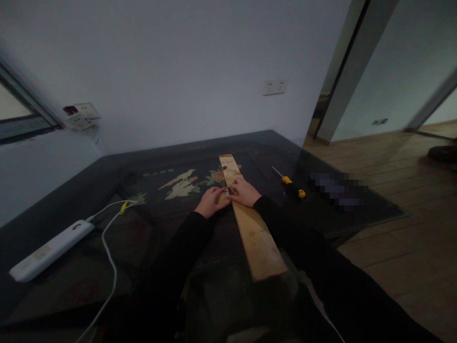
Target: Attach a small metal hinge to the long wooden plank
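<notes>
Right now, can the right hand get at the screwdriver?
Probably yes: the screwdriver lies just right of the right hand, with no object visible between them on the table. That hand is busy, though, at a small metal piece on the wooden board.

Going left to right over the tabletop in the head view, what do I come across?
White elongated device → yellow tie → pale bird-like design → left hand → right hand → screwdriver → pixelated object. Left out: the wooden board, which overlaps the hands.
</notes>
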The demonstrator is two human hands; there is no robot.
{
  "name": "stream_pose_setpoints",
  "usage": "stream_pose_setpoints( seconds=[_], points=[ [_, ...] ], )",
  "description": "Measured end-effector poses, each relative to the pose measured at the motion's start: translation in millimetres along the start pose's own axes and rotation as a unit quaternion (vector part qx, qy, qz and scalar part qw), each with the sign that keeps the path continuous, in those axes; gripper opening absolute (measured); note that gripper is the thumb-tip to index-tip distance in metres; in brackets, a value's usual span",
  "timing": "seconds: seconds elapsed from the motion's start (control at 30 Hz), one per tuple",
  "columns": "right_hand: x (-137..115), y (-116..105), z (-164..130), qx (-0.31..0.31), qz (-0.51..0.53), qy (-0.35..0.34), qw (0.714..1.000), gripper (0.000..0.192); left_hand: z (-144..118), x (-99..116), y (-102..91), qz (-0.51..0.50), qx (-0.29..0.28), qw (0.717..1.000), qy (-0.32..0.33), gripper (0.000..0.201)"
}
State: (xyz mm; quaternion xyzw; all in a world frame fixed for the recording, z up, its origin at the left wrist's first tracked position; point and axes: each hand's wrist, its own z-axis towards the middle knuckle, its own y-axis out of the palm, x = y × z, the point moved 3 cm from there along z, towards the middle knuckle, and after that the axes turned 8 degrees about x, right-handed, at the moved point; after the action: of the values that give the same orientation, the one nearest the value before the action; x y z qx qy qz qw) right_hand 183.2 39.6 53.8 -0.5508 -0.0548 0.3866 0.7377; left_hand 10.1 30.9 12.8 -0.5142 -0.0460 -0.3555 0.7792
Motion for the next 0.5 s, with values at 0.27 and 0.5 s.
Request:
stream_pose_setpoints(
  seconds=[0.27,0.5],
  points=[
    [2.3,-1.0,1.0,-0.004,0.021,-0.001,1.000,0.040,0.6,3.9,-2.0,0.011,-0.004,1.000,0.002,0.055],
    [3.6,1.9,1.6,-0.004,0.007,-0.006,1.000,0.040,1.6,5.8,-2.3,0.015,-0.025,1.000,-0.006,0.059]
  ],
)
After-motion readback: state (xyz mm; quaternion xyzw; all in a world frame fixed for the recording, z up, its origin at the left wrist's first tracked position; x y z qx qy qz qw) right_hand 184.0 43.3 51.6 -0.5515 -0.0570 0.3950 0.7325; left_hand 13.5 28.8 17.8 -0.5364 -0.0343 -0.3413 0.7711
